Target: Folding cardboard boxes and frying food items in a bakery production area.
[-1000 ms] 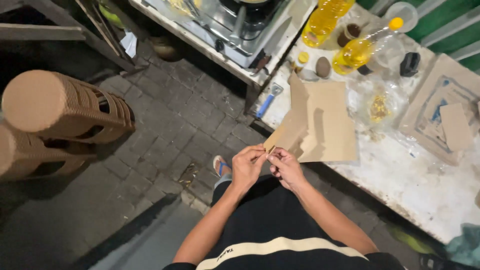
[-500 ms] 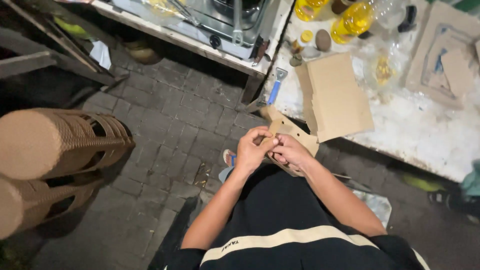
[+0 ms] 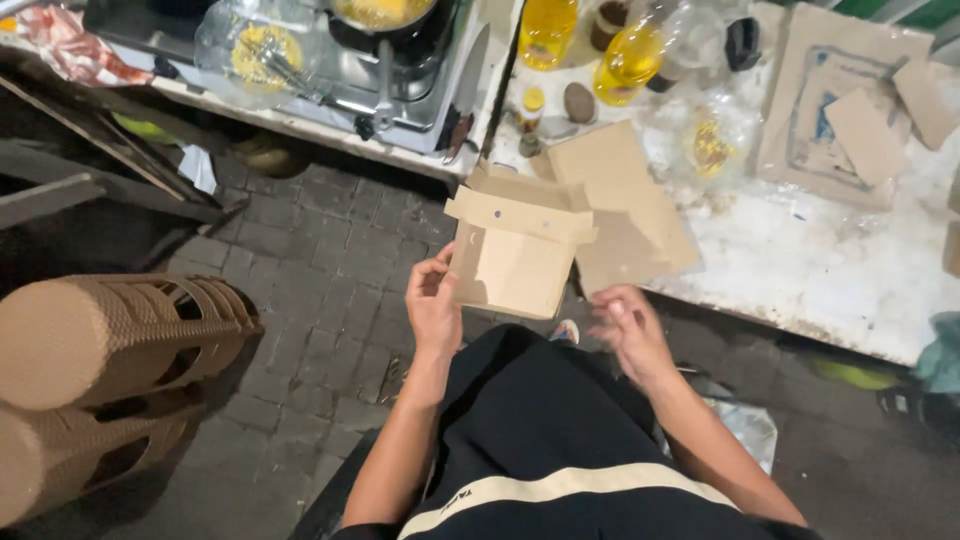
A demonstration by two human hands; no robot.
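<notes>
A seated person's left hand [image 3: 433, 300] grips the left edge of a half-folded cardboard box [image 3: 515, 255], holding it up over the lap with its flaps spread open at the top. The right hand [image 3: 630, 330] hovers just right of the box, fingers loosely spread and holding nothing, slightly blurred. Beyond the right hand a flat cardboard sheet [image 3: 625, 205] lies on a white table [image 3: 830, 270], with oil bottles [image 3: 590, 45] farther off. Well left of the left hand stand stacked brown stools [image 3: 110, 340] on paving.
</notes>
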